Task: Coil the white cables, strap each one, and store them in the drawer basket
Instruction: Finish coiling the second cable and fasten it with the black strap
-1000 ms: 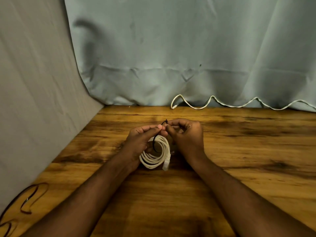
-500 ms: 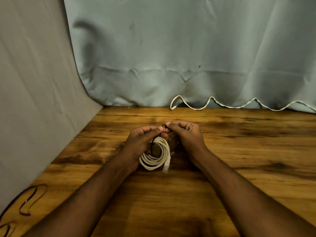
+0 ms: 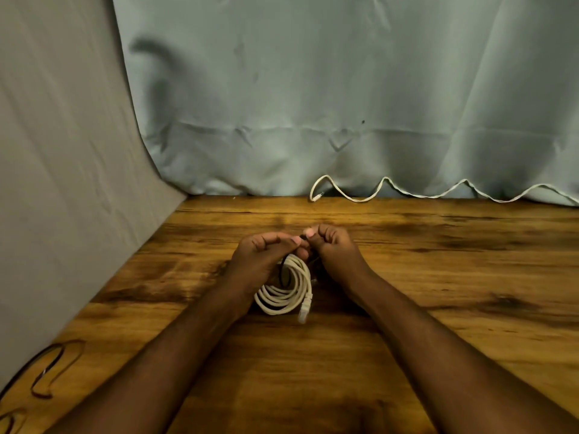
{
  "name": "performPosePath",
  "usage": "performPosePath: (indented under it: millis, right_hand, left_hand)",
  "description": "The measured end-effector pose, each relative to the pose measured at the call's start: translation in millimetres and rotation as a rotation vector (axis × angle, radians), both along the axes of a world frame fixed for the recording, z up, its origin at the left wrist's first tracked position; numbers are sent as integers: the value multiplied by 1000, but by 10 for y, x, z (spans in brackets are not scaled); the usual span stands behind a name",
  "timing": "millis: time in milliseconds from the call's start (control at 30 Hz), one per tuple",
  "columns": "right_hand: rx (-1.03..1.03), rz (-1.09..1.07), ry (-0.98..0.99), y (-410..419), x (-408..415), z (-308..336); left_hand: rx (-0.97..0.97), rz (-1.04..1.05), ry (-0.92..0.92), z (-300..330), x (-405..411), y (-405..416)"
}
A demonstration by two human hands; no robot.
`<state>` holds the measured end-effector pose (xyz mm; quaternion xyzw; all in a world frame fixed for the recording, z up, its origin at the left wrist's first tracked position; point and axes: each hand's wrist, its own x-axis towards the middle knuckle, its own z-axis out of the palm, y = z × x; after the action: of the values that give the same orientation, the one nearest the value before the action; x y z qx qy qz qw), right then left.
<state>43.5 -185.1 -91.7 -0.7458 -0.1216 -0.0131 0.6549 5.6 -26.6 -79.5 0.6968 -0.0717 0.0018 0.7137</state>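
Both bare forearms extend to frame centre. Left hand and right hand are curled, fingertips meeting.

- A makeshift recording corner, likely in a home: a wooden bench.
- Pale draped cloth at 12 o'clock.
- Grey fabric sheet at 9 o'clock.

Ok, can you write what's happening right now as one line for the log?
step: strapping | left hand: holds coiled white cable | right hand: pinches black strap end | second cable: uncoiled by curtain
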Motion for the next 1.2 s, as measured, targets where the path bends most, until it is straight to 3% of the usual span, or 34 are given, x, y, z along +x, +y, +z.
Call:
performPosePath:
  millis: [167,333,700,900,1100,1200]
  right_hand:
    - [162,-144,49,9,66,-53]
    - [252,-126,-31,31,37,-49]
    - [253,-312,-100,-7,129,-99]
    - [338,-230,25,5,86,-57]
    - [211,-88,48,-1,31,-52]
    - [300,-49,60,-25,17,-9]
  left_hand:
    - [14,8,9,8,10,-23]
    - [3,25,-1,-4,20,-25]
    - [45,17,-54,19,-30,-61]
    - [31,36,-70,20,-50,-66]
    - [-2,63,-103,13,-36,-52]
    - [1,52,-75,7,-21,-42]
